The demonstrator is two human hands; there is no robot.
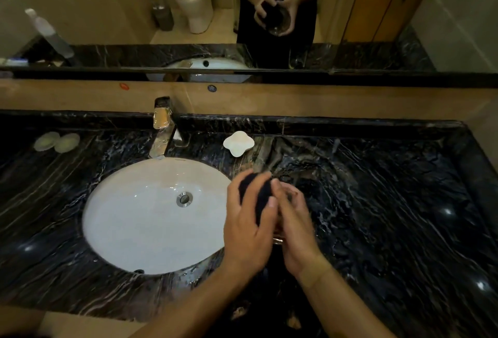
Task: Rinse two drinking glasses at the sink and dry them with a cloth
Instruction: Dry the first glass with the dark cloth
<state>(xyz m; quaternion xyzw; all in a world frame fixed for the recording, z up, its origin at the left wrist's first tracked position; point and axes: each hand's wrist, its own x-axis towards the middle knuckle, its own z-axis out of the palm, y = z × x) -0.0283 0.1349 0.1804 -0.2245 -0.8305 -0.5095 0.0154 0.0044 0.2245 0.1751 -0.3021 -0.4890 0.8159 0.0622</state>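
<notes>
Both hands meet just right of the white oval sink (113, 219), above the black marbled surface (390, 216). The left hand (246, 227) grips a dark cloth (256, 195), its fingers (237, 189) curled round the bundle so the cloth bulges out between fingers and thumb. The right hand (295, 226) is cupped round a clear drinking glass (279, 239); most of the glass is hidden between the palms, and only a sliver of its rim shows low between the two hands. The right fingers (289, 193) curl round the glass on its far side, touching the cloth where the two hands press together. The cloth seems to go into or over the mouth of the glass, though blur keeps that uncertain.

In the mirror (80, 1) above, the reflection shows the same hold more plainly: one hand wrapped round the glass, the other pushing dark cloth at its top.

Behind the sink stands a chrome tap (161, 127), with a white soap dish (238, 143) just to its right on the surface. Two pale round soaps (56, 142) lie side by side at the far left.
</notes>
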